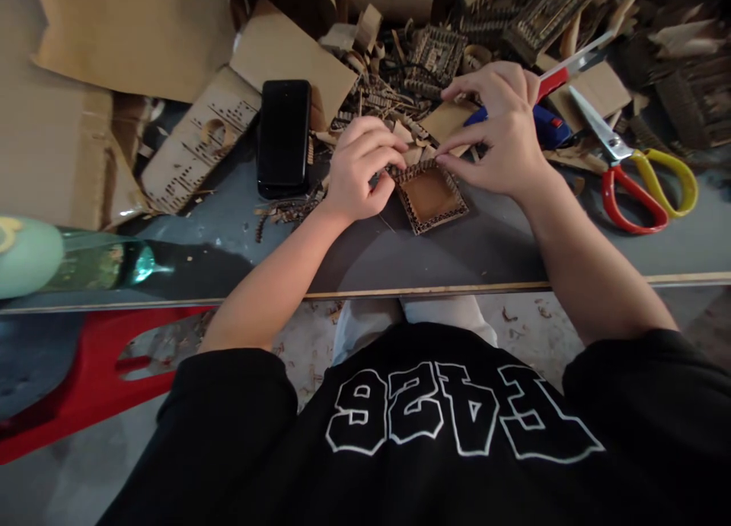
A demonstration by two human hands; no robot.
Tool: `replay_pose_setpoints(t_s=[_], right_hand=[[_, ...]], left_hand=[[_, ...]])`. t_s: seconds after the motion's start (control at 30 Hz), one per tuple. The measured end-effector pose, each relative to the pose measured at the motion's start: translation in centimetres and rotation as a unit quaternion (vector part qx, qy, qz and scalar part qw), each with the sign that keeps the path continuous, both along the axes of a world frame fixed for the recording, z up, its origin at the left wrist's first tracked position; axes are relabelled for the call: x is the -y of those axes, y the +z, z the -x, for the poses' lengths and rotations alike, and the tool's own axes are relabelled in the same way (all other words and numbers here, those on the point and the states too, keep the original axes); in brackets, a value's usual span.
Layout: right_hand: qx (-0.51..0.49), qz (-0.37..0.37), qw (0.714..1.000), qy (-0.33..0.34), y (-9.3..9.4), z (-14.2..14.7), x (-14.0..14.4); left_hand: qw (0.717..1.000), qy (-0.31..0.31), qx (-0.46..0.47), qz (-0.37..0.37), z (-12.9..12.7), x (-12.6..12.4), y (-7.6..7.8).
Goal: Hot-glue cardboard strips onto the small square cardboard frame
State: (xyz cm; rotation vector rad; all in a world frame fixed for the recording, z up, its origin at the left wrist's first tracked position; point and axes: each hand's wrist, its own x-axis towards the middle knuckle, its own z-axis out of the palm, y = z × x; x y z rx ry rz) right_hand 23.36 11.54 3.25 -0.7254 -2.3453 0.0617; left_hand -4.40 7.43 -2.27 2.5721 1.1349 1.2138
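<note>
A small square cardboard tray (429,197) with a bumpy, wavy rim is being worked on near the middle of the grey table (434,256). The left hand (359,168) is being held at the tray's 9 o'clock side, with its fingers curled in and its fingertips pinching the wavy rim at the top left corner. The right hand (502,130) is being held at the tray's 1 o'clock side, and the rim along the top edge is being pinched between its thumb and first finger. The two hands are being kept close together but are not touching. This step looks like pressing the rim onto the tray, so it is best done with soft, even squeezing, so the thin strip is not being bent or crushed, and with the tray being kept flat on the table. A black phone (284,136) is lying at 9 o'clock from the left hand. Red and yellow scissors (628,172) are lying at 3 o'clock from the right hand, well apart from the tray. A blue tool (548,126) is being partly hidden behind the right hand. Cardboard scraps (377,92) are piled at 12 o'clock.
</note>
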Motion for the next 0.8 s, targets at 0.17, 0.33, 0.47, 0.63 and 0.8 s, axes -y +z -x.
replay_pose_setpoints(t_s=[0.17, 0.33, 0.47, 0.63, 0.8], right_hand=[[0.014, 0.017, 1.000, 0.010, -0.49, -0.18, -0.05], [0.023, 0.054, 0.998, -0.014, -0.95, 0.31, 0.16], [0.056, 0.070, 0.995, -0.034, -0.65, 0.43, 0.31], [0.074, 0.067, 0.994, -0.034, -0.44, 0.53, 0.46], [0.099, 0.045, 0.993, -0.048, -0.22, 0.66, 0.85]], left_hand=[[1.000, 0.002, -0.010, 0.014, 0.00, -0.52, -0.61], [1.000, -0.013, -0.028, 0.002, -0.44, -0.41, -0.52], [0.999, -0.023, -0.037, 0.000, -0.60, -0.57, -0.52], [0.999, -0.032, -0.035, -0.004, -0.73, -0.60, -0.33], [0.999, -0.029, -0.040, 0.005, -0.73, -0.66, -0.37]])
